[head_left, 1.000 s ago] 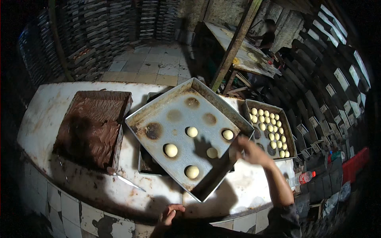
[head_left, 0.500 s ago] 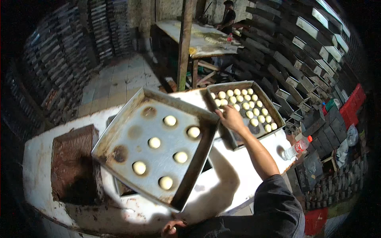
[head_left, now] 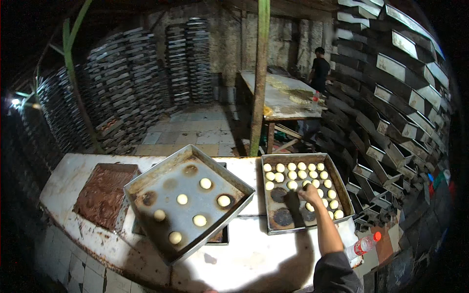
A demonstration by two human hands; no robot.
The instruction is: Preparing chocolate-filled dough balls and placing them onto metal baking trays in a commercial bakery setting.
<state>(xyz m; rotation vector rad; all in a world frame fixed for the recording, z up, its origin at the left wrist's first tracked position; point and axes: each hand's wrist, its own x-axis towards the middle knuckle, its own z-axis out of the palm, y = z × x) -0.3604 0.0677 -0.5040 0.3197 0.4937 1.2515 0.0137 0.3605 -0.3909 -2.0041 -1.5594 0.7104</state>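
Note:
My right hand [head_left: 309, 194] reaches into the right metal tray [head_left: 344, 200], which holds several pale dough balls [head_left: 303, 174]. Its fingers are closed among them; what they hold is hidden. At centre-left, a larger tray [head_left: 171, 166] rests askew on a dark tray [head_left: 224, 239] and carries several spaced balls [head_left: 199, 220] on burnt round marks. Only a sliver of my left hand [head_left: 211, 291] shows at the lower edge, its fingers out of sight.
A chocolate-brown mass fills a tray [head_left: 100, 195] at left on the white worktop [head_left: 63, 190]. A plastic bottle [head_left: 365, 244] lies at right. A post [head_left: 259, 97] rises behind. A person [head_left: 320, 68] stands beside the rear table [head_left: 251, 80]. Stacked metal pans [head_left: 400, 122] line both sides.
My right hand has moved from the centre tray into the right tray. The centre tray gained a ball between the earlier frames. My left hand has mostly left view as the camera tilted up.

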